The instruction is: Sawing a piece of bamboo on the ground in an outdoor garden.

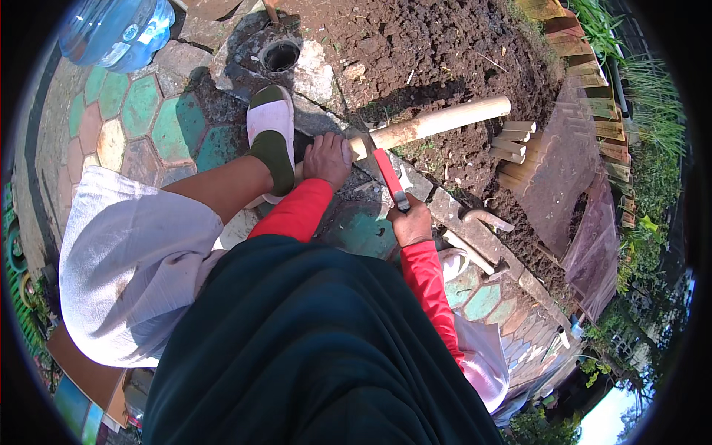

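Observation:
My left hand [328, 160] presses down and closes around the near end of a peeled wooden pole [439, 121], beside my sandalled foot [271, 125]. The pole lies across the stone kerb, and its far end reaches over the dark soil. My right hand [410, 221] grips the handle end of a red tool [390, 177], which looks like a folding saw; its thin dark blade meets the pole just right of my left hand. How deep the blade sits in the wood cannot be seen.
Several cut wooden pieces [513, 139] lie on the soil [428, 50] near a sheet of translucent plastic [562, 167]. A curved pipe [488, 218] rests by the kerb [473, 233]. A round hole [281, 55] opens beyond my foot. A large blue water bottle [119, 33] stands upper left on hexagonal paving.

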